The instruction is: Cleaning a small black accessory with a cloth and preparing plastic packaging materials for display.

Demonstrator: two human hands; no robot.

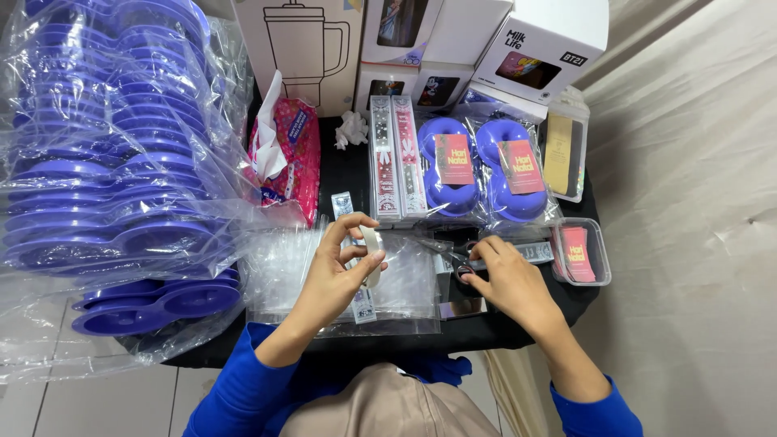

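Note:
My left hand holds a roll of clear tape upright between thumb and fingers, above a stack of clear plastic sleeves on the small black table. My right hand rests on a pair of scissors lying on the table, fingers closed over the handles. A narrow patterned strip in a clear sleeve lies under my left hand. Both blue sleeves show at the bottom.
Bagged purple plastic dishes are piled high at the left. Behind stand a pink tissue pack, two long boxed items, two wrapped purple dishes with red cards, a clear tub of red cards and white cartons.

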